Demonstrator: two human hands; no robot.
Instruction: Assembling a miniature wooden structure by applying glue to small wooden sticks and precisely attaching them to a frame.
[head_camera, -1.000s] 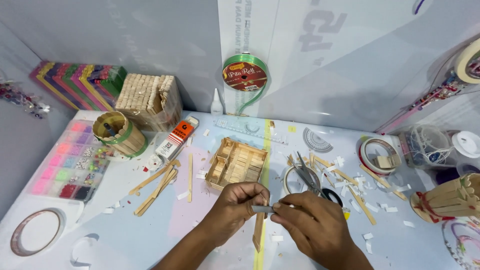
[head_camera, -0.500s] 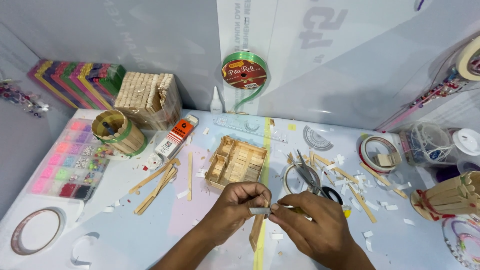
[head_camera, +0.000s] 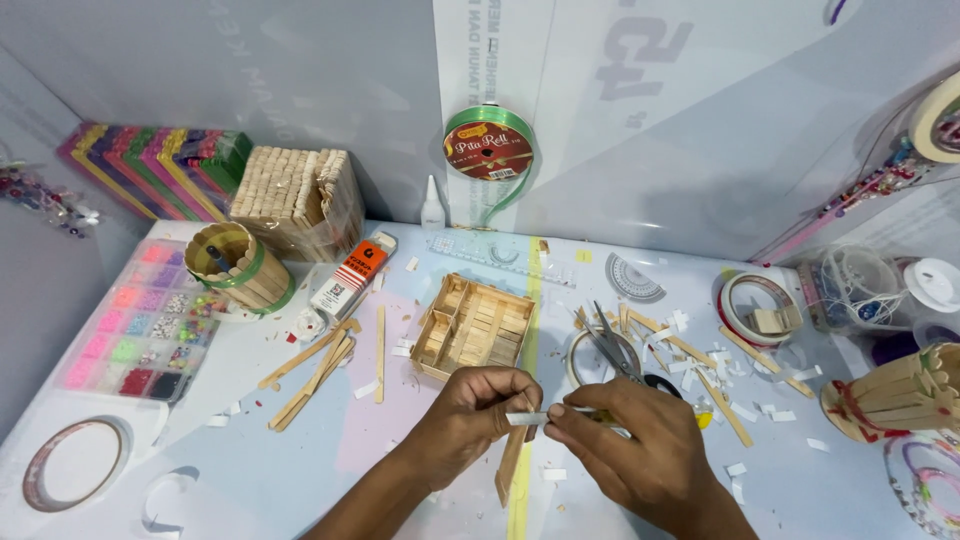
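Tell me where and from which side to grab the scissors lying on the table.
Take the scissors by the dark handle loops at their near end, close to the right hand, coming from above. The blades point away toward the wall, and wooden sticks crowd the blade end, so the handles look like the freer part.

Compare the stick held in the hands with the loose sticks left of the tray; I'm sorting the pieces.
The held wooden stick hangs between the left hand and right hand, with a white strip across it. The loose sticks lie bare on the table. Both are pale wood.
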